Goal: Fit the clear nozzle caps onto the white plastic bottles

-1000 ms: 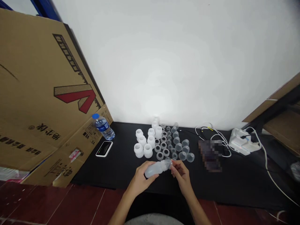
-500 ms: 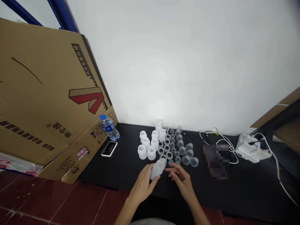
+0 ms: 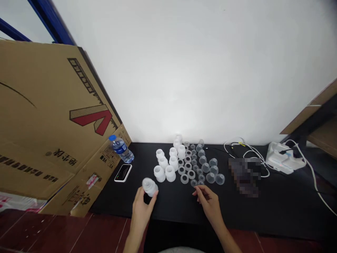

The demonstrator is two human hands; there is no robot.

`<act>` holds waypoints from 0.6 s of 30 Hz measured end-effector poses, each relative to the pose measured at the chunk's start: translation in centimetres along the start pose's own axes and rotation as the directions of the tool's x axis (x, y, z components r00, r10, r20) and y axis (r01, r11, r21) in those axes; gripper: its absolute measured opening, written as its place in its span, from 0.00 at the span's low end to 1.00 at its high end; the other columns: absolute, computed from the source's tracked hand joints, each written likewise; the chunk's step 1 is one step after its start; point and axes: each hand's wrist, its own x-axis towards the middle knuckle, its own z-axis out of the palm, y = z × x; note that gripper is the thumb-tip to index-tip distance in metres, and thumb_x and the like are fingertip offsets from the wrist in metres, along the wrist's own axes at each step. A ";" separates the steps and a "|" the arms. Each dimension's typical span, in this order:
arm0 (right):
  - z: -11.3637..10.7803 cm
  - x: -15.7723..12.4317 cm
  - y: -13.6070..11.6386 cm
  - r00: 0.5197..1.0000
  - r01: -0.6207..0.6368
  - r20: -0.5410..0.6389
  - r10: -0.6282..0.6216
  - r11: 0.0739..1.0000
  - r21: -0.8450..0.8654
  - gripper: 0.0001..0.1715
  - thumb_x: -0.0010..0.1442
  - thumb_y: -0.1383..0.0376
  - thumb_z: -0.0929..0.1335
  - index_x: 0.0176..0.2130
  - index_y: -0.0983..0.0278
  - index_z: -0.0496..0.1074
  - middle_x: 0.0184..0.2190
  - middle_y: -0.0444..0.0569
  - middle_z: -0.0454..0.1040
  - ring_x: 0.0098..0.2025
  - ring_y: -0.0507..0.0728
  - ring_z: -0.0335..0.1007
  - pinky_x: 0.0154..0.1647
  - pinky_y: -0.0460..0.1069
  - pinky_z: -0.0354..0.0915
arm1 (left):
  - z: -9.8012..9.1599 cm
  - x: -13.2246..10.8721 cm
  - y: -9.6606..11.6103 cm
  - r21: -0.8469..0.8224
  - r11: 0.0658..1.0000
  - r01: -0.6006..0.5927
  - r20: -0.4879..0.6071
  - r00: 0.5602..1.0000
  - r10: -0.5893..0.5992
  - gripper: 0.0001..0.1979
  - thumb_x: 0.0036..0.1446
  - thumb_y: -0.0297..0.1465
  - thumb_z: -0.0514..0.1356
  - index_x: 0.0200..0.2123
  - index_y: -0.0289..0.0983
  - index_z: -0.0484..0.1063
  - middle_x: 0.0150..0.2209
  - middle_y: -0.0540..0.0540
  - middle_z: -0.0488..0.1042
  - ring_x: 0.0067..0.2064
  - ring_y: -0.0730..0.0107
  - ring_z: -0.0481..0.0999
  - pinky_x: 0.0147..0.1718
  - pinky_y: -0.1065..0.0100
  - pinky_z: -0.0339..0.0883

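My left hand (image 3: 142, 203) is closed around a white bottle (image 3: 151, 189) with a translucent cap on its top. The bottle tilts toward the upper left, just in front of several open white bottles (image 3: 170, 173) on the black table. My right hand (image 3: 207, 200) is beside the nearest clear nipples (image 3: 194, 182), its fingers partly curled and slightly apart. I see nothing held in it; whether its fingertips touch a nipple I cannot tell. Translucent rings (image 3: 184, 179) lie in rows between the bottles and the nipples. Clear dome caps (image 3: 219, 179) stand to the right.
A water bottle (image 3: 121, 149) and a white-edged phone (image 3: 123, 173) are at the table's left, beside a large cardboard box (image 3: 52, 123). At the right are a blurred dark object (image 3: 244, 177), white cables (image 3: 254, 151) and a white charger (image 3: 284, 158). A white wall rises behind.
My left hand has carried the capped bottle leftward, away from my right hand, toward the open bottles. My right hand stays near the nipples, its fingers drawn closer together. The view has shifted slightly.
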 end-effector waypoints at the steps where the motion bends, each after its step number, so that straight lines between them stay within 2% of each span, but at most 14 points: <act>1: 0.1 0.0 0.1 0.999 0.011 -0.042 -0.012 1.000 -0.026 0.26 0.67 0.42 0.73 0.40 0.62 0.84 0.29 0.52 0.83 0.26 0.59 0.76 0.27 0.51 0.73 | -0.2 0.6 -0.4 0.017 0.999 0.034 -0.016 0.999 -0.034 0.24 0.63 0.51 0.65 0.52 0.40 0.74 0.47 0.38 0.80 0.53 0.42 0.81 0.53 0.50 0.74; 4: 0.2 0.0 0.4 0.984 0.067 -0.155 -0.089 0.987 -0.144 0.23 0.66 0.44 0.74 0.40 0.59 0.85 0.31 0.53 0.84 0.31 0.63 0.80 0.32 0.53 0.76 | -0.2 2.2 -1.6 0.069 0.990 0.123 -0.018 0.992 -0.122 0.32 0.61 0.53 0.64 0.60 0.38 0.70 0.52 0.34 0.81 0.56 0.37 0.80 0.55 0.46 0.73; 6: 0.3 0.0 0.5 0.970 0.114 -0.187 -0.157 0.969 -0.220 0.21 0.66 0.44 0.74 0.40 0.58 0.86 0.32 0.53 0.84 0.31 0.63 0.79 0.34 0.54 0.75 | 0.0 3.3 -2.0 0.097 0.983 0.157 0.001 0.988 -0.158 0.35 0.62 0.53 0.62 0.63 0.37 0.67 0.55 0.32 0.80 0.58 0.35 0.80 0.55 0.45 0.73; 10: 0.5 0.0 0.9 0.952 0.198 -0.168 -0.257 0.932 -0.305 0.19 0.68 0.46 0.73 0.40 0.56 0.87 0.30 0.53 0.82 0.31 0.63 0.75 0.34 0.55 0.73 | 0.4 5.5 -2.1 0.122 0.978 0.167 -0.014 0.986 -0.167 0.36 0.62 0.53 0.63 0.66 0.38 0.65 0.59 0.31 0.79 0.60 0.34 0.79 0.57 0.44 0.72; 13: 0.7 -0.1 1.7 0.948 0.199 -0.152 -0.279 0.895 -0.400 0.17 0.70 0.50 0.71 0.47 0.57 0.86 0.32 0.53 0.82 0.31 0.63 0.75 0.37 0.57 0.73 | 0.6 7.3 -2.2 0.090 0.982 0.168 -0.026 0.986 -0.167 0.35 0.61 0.51 0.65 0.65 0.39 0.65 0.58 0.31 0.79 0.61 0.36 0.79 0.58 0.45 0.72; 16: 0.8 -0.1 2.3 0.954 0.172 -0.135 -0.268 0.858 -0.484 0.19 0.71 0.54 0.69 0.54 0.59 0.82 0.33 0.52 0.82 0.31 0.62 0.76 0.40 0.58 0.72 | 0.6 8.4 -2.7 0.038 0.988 0.149 0.001 0.989 -0.149 0.41 0.57 0.50 0.68 0.68 0.39 0.61 0.60 0.31 0.78 0.62 0.37 0.78 0.59 0.44 0.72; 18: 0.8 -0.1 2.3 0.961 0.182 -0.086 -0.263 0.836 -0.518 0.20 0.72 0.56 0.68 0.58 0.59 0.79 0.32 0.50 0.82 0.30 0.62 0.76 0.43 0.58 0.72 | 0.5 8.2 -3.0 0.001 0.993 0.122 0.005 0.993 -0.122 0.47 0.55 0.49 0.70 0.71 0.39 0.56 0.63 0.31 0.75 0.65 0.38 0.76 0.61 0.43 0.71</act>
